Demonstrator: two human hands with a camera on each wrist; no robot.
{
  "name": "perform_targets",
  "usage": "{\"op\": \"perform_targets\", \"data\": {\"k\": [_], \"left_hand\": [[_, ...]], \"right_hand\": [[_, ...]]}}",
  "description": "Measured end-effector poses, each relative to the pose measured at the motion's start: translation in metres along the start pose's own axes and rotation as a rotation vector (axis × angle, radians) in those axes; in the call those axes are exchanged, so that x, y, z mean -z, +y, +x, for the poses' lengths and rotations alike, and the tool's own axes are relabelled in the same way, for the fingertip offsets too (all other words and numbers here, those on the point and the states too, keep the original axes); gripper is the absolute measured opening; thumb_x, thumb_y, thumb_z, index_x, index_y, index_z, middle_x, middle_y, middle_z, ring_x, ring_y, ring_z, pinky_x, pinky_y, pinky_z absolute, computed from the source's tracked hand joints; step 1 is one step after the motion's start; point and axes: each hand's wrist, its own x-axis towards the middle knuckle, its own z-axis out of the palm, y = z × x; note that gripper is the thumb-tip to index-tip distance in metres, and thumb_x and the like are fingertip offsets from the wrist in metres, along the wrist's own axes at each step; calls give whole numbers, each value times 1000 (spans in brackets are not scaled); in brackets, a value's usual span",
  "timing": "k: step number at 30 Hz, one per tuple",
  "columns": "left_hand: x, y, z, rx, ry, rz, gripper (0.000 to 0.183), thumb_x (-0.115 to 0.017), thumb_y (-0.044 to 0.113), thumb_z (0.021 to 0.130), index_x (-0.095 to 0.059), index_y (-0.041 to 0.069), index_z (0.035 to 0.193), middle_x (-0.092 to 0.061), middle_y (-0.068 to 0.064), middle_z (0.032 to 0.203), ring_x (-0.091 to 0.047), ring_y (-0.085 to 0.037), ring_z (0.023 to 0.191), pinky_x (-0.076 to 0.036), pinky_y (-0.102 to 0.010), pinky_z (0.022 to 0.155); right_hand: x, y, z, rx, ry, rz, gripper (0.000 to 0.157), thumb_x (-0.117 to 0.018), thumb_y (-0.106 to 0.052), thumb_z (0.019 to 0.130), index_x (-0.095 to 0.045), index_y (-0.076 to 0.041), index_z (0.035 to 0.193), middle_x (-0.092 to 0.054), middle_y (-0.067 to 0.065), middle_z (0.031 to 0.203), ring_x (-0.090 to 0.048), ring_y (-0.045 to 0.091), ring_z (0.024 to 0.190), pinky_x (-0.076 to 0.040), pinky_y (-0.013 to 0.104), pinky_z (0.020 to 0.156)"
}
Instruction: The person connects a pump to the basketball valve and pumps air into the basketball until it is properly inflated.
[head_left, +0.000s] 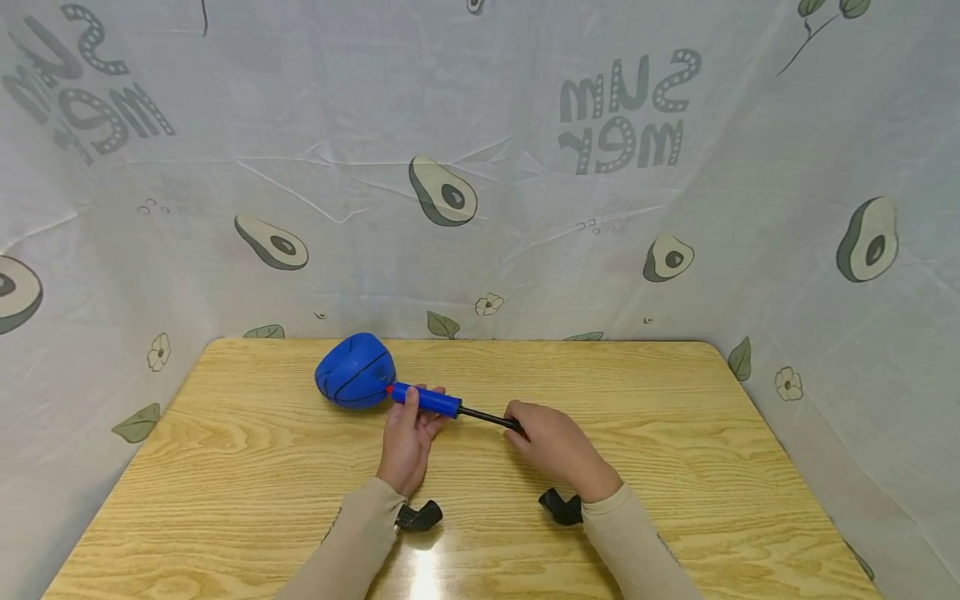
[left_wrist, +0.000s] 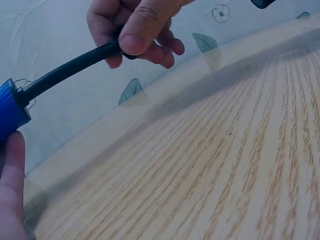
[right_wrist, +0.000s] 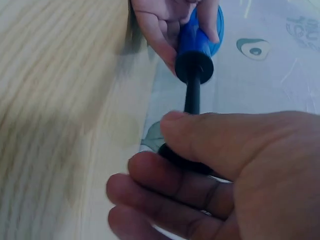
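Observation:
A blue ball (head_left: 354,372) with black lines, dented and not fully round, sits toward the back left of the table. At its right side is the red tip (head_left: 389,389) of a blue hand pump (head_left: 438,403). My left hand (head_left: 405,442) holds the pump's barrel, thumb on top and fingers beneath. A long stretch of black rod (left_wrist: 70,69) shows out of the barrel. My right hand (head_left: 558,446) grips the black handle (right_wrist: 185,162) at the rod's end, thumb over it and fingers curled below; the palm hides part of the handle.
The wood-grain table (head_left: 247,492) extends around both hands. A pale curtain (head_left: 525,242) printed with avocados and leaves hangs behind and at both sides. Black wrist-worn pieces (head_left: 418,516) jut out near each sleeve.

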Motion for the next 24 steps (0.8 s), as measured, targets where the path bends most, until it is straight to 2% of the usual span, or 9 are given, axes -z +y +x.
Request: {"op": "perform_targets", "data": {"k": [3, 7, 12, 17, 24], "left_hand": [[-2, 1, -1, 30, -22, 43, 56, -37, 39, 113, -28, -6, 146, -62, -16, 131, -68, -18, 112, -58, -33, 96], [-4, 0, -3, 86, -90, 91, 54, -37, 37, 114, -28, -5, 146, -59, -18, 137, -68, -18, 115, -57, -34, 99], [-6, -3, -6, 144, -156, 105, 55, -38, 36, 114, -27, -5, 149, -58, -18, 141, -66, -17, 119, -55, -35, 102], [-6, -4, -6, 148, -140, 92, 55, -38, 38, 114, -28, -4, 148, -58, -20, 139, -68, -17, 116, -56, -35, 100], [-6, -4, -3, 134, -101, 19, 49, -37, 38, 114, -31, -2, 142, -59, -20, 135, -69, -19, 112, -58, -38, 98]], "right_hand": [[-2, -3, 2, 23, -4, 14, 9, -71, -19, 100, -63, -14, 100, -58, -8, 80, -46, 8, 64, -41, 26, 57], [-6, -5, 4, 48, -3, 23, 11, -71, -21, 101, -62, -14, 99, -55, -9, 78, -46, 8, 64, -41, 25, 57], [-12, -5, 4, 82, 7, 11, 14, -71, -24, 100, -60, -15, 97, -50, -10, 74, -45, 6, 62, -39, 24, 55], [-14, -6, 4, 80, 28, 19, 14, -71, -24, 100, -61, -14, 99, -50, -9, 74, -45, 6, 61, -39, 24, 55], [-13, -5, 3, 29, 33, 7, 10, -69, -24, 102, -63, -16, 102, -57, -10, 80, -47, 6, 63, -42, 24, 56]]}}
